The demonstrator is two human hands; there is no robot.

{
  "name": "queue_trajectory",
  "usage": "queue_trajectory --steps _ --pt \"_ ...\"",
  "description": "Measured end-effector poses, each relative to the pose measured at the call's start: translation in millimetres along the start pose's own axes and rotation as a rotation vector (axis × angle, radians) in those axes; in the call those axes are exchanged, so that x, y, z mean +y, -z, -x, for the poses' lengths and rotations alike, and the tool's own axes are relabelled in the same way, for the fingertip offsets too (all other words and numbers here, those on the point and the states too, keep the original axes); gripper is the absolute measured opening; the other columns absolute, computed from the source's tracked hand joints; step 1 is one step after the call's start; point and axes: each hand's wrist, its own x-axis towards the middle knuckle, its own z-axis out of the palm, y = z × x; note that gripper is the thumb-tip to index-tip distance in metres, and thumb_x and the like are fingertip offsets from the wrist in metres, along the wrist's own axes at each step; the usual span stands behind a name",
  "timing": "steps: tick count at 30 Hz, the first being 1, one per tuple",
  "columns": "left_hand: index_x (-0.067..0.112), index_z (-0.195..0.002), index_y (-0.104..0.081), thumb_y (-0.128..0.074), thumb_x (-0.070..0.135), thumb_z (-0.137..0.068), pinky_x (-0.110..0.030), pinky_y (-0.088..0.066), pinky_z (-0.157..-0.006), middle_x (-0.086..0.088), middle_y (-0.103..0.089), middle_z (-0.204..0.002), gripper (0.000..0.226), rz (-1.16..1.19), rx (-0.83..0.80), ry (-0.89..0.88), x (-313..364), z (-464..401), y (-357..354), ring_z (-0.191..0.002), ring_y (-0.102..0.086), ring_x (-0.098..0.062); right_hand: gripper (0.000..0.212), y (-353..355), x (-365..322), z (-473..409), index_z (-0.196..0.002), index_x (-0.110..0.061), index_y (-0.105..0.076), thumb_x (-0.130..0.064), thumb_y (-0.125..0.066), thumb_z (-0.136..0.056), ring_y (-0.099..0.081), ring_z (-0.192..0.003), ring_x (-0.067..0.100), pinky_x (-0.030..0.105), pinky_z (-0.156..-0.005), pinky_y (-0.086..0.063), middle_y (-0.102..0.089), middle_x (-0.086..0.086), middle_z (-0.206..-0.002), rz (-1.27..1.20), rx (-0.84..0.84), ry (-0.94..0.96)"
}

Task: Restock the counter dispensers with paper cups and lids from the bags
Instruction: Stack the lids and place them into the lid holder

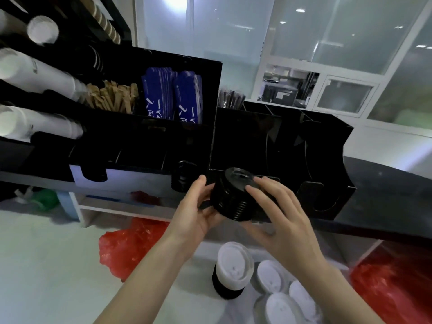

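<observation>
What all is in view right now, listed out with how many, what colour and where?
stack of black lids: one, black, held at the lid dispenser's front
lid dispenser: one, black, right on counter
organizer: one, black, left of the dispenser
blue packets: two bunches, organizer's top
brown sticks: many, left of the packets
paper cup stacks: several, white, far left
white lid stacks: several, floor below
red bags: two, floor
left hand: grips the stack's left side
right hand: fingers on its top and right
</observation>
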Motion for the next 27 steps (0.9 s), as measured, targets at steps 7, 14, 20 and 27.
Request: queue_trajectory --steps 7,14,20,27 --pt "0.022 -0.129 -0.057 -0.054 0.027 -0.098 -0.029 -0.055 -0.084 0.004 -0.069 -0.111 0.033 -0.518 0.005 -0.414 22.5 -33.6 -8.5 -0.100 -0.067 -0.008 0.061 7.0 21.7 -39.6 -0.128 -0.006 -0.056 -0.029 -0.078 -0.076 -0.056 -0.110 0.016 0.023 -0.095 -0.046 -0.056 0.002 -0.122 -0.051 0.083 -0.191" --pt "0.011 -0.137 -0.052 -0.068 0.019 -0.086 -0.034 -0.035 -0.114 -0.001 -0.050 -0.141 0.054 -1.459 0.061 -0.966 -12.9 -64.2 36.0 -0.140 -0.035 -0.012 0.064 -15.7 42.3 -74.4 -0.132 -0.014 -0.053 -0.029 -0.077 -0.075 -0.048 -0.118 0.016 0.029 -0.084 -0.054 -0.051 -0.002 -0.125 0.148 -0.136 -0.155" --pt "0.003 -0.139 -0.048 -0.066 0.004 -0.083 -0.035 -0.033 -0.116 -0.007 -0.045 -0.143 0.059 -1.447 -0.022 -1.052 -18.8 -76.1 44.6 -0.143 -0.032 -0.016 0.066 -41.3 42.4 -84.0 -0.131 -0.017 -0.053 -0.031 -0.079 -0.072 -0.047 -0.115 0.013 0.025 -0.072 -0.054 -0.051 -0.003 -0.123 0.205 -0.265 -0.104" --pt "0.003 -0.140 -0.046 -0.063 -0.002 -0.081 -0.035 -0.032 -0.116 -0.007 -0.043 -0.145 0.061 -1.372 -0.057 -1.044 -21.0 -76.8 46.0 -0.145 -0.029 -0.016 0.065 -62.1 40.9 -64.9 -0.117 -0.015 -0.060 -0.027 -0.088 -0.059 -0.056 -0.098 0.019 0.025 -0.054 -0.052 -0.057 0.002 -0.111 0.311 -0.368 -0.033"
